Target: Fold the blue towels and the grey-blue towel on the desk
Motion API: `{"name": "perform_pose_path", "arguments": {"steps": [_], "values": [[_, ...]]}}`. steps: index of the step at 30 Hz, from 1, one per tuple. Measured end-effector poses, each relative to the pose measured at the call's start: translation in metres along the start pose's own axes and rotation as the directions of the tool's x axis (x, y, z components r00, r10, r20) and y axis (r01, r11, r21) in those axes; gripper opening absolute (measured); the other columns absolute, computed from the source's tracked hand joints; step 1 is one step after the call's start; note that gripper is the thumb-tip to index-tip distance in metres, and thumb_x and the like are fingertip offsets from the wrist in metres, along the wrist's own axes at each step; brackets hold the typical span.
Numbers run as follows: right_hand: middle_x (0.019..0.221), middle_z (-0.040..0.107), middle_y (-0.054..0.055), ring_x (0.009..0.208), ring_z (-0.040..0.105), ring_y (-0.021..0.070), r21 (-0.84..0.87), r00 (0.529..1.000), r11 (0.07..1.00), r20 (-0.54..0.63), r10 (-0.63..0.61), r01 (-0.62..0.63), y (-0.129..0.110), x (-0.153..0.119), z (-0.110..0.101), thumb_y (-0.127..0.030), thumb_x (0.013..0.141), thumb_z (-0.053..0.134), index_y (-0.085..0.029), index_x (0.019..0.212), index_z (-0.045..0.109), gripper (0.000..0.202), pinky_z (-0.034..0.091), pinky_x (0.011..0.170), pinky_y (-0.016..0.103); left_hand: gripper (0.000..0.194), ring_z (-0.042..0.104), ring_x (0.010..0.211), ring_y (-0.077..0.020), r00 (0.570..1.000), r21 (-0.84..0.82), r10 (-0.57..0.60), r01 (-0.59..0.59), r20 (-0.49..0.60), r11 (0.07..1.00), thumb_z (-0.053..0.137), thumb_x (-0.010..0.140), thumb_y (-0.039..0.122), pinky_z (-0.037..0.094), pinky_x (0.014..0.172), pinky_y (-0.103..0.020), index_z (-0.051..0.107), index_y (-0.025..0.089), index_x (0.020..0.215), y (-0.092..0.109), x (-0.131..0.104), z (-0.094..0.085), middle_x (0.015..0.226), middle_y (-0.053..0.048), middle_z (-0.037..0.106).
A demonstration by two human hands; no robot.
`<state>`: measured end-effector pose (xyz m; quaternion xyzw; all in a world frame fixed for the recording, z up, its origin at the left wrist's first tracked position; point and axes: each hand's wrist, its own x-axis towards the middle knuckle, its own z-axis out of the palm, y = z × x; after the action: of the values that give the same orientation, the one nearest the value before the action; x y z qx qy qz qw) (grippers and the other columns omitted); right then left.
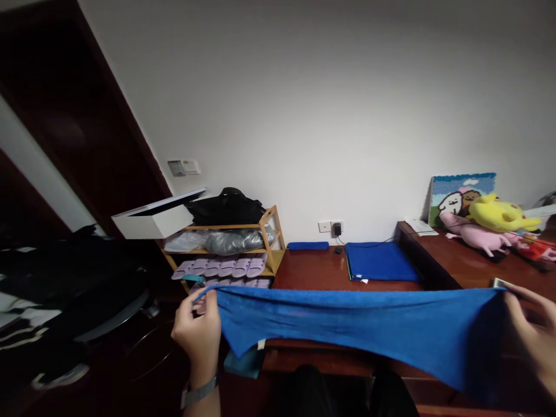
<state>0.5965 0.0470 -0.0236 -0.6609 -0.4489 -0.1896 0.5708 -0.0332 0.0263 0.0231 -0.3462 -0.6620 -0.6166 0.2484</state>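
A blue towel [347,318] is stretched taut between my two hands, its upper edge nearly level and its lower edge hanging loose with a small white tag. My left hand [198,324], with a grey band on the wrist, pinches the towel's left upper corner. At the far right, my right hand [532,333] grips the opposite corner; it is partly cut off by the frame. Beyond the towel, a folded blue cloth [382,262] lies flat on the reddish wooden table [310,269]. Against the wall is a narrow blue roll or folded strip [308,245].
Left of the table stands a wooden rack [278,255] with purple slippers [226,266], a black bag [228,207] and a white box [152,223]. A black plug [337,229] sits in the wall socket. Plush toys [499,213] and a picture [460,197] rest at right.
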Motion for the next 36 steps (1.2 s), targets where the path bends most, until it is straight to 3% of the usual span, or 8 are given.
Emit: {"name": "perform_pose_path", "arguments": {"steps": [3, 7, 14, 18, 23, 28, 33, 36], "values": [[0.086, 0.078, 0.008, 0.068, 0.071, 0.0241, 0.04, 0.994, 0.999, 0.112, 0.003, -0.007, 0.012, -0.011, 0.024, -0.071, 0.087, 0.051, -0.023, 0.109, 0.077, 0.059, 0.052, 0.065, 0.033, 0.038, 0.069, 0.082, -0.0247, 0.996, 0.094, 0.037, -0.045, 0.087, 0.995, 0.058, 0.09, 0.052, 0.055, 0.084, -0.038, 0.074, 0.019, 0.1, -0.019, -0.013, 0.024, 0.089, -0.008, 0.074], [0.102, 0.079, 0.009, 0.081, 0.074, 0.0267, 0.087, 0.958, 0.996, 0.285, -0.031, 0.006, 0.046, -0.033, 0.091, -0.067, 0.089, 0.046, -0.023, 0.108, 0.074, 0.056, 0.056, 0.076, 0.036, 0.037, 0.071, 0.088, -0.0282, 0.965, 0.174, 0.031, -0.079, 0.261, 0.982, 0.053, 0.091, 0.05, 0.055, 0.084, -0.039, 0.072, 0.019, 0.099, -0.068, -0.035, 0.084, 0.09, -0.01, 0.075], [0.109, 0.076, 0.017, 0.099, 0.073, 0.0323, -0.031, 0.814, 0.996, 0.574, 0.087, -0.085, 0.099, -0.079, 0.247, -0.049, 0.089, 0.035, -0.017, 0.108, 0.071, 0.052, 0.056, 0.09, 0.045, 0.035, 0.074, 0.092, -0.0306, 0.758, 0.276, -0.123, -0.077, 0.641, 0.958, 0.044, 0.096, 0.036, 0.056, 0.082, -0.039, 0.071, 0.016, 0.106, -0.139, -0.088, 0.216, 0.096, -0.016, 0.079], [0.107, 0.075, 0.017, 0.099, 0.073, 0.0302, -0.085, 0.749, 0.991, 0.648, 0.136, -0.106, 0.108, -0.108, 0.296, -0.041, 0.087, 0.036, -0.016, 0.107, 0.07, 0.047, 0.057, 0.089, 0.044, 0.041, 0.074, 0.104, -0.0288, 0.676, 0.265, -0.133, -0.096, 0.725, 0.96, 0.048, 0.093, 0.028, 0.056, 0.089, -0.038, 0.066, 0.014, 0.127, -0.163, -0.126, 0.257, 0.112, -0.017, 0.078], [0.14, 0.063, 0.014, 0.128, 0.06, 0.0279, -0.053, 0.732, 0.998, 0.681, 0.017, 0.027, 0.113, -0.172, 0.283, -0.046, 0.095, 0.034, -0.019, 0.127, 0.066, 0.053, 0.046, 0.111, 0.044, 0.051, 0.051, 0.142, -0.0298, 0.548, 0.09, 0.13, -0.355, 0.826, 0.931, 0.04, 0.099, 0.039, 0.038, 0.118, -0.047, 0.061, 0.017, 0.14, -0.204, -0.176, 0.25, 0.15, -0.015, 0.059], [0.158, 0.048, 0.009, 0.149, 0.038, 0.0328, -0.158, 0.576, 0.954, 0.817, -0.02, 0.257, 0.122, -0.221, 0.247, -0.056, 0.097, 0.033, -0.026, 0.148, 0.054, 0.063, 0.028, 0.123, 0.056, 0.059, 0.037, 0.151, -0.03, 0.375, 0.093, 0.127, -0.517, 0.918, 0.851, 0.036, 0.102, 0.048, 0.029, 0.124, -0.052, 0.045, 0.023, 0.155, -0.225, -0.202, 0.229, 0.164, -0.01, 0.041], [0.162, 0.043, 0.003, 0.152, 0.033, 0.0287, -0.145, 0.482, 0.945, 0.876, -0.015, 0.294, 0.152, -0.199, 0.235, -0.055, 0.096, 0.031, -0.032, 0.152, 0.048, 0.063, 0.03, 0.123, 0.054, 0.061, 0.033, 0.153, -0.0295, 0.344, 0.153, 0.072, -0.583, 0.936, 0.798, 0.036, 0.102, 0.046, 0.025, 0.124, -0.053, 0.038, 0.024, 0.159, -0.221, -0.202, 0.23, 0.166, -0.01, 0.037], [0.156, 0.05, 0.011, 0.146, 0.043, 0.0332, -0.154, 0.548, 0.966, 0.837, 0.016, 0.206, 0.179, -0.188, 0.216, -0.058, 0.091, 0.035, -0.024, 0.147, 0.054, 0.068, 0.039, 0.118, 0.054, 0.061, 0.032, 0.154, -0.0295, 0.347, 0.162, 0.068, -0.592, 0.935, 0.789, 0.035, 0.102, 0.047, 0.025, 0.124, -0.053, 0.037, 0.024, 0.159, -0.22, -0.202, 0.23, 0.166, -0.01, 0.035]]}}
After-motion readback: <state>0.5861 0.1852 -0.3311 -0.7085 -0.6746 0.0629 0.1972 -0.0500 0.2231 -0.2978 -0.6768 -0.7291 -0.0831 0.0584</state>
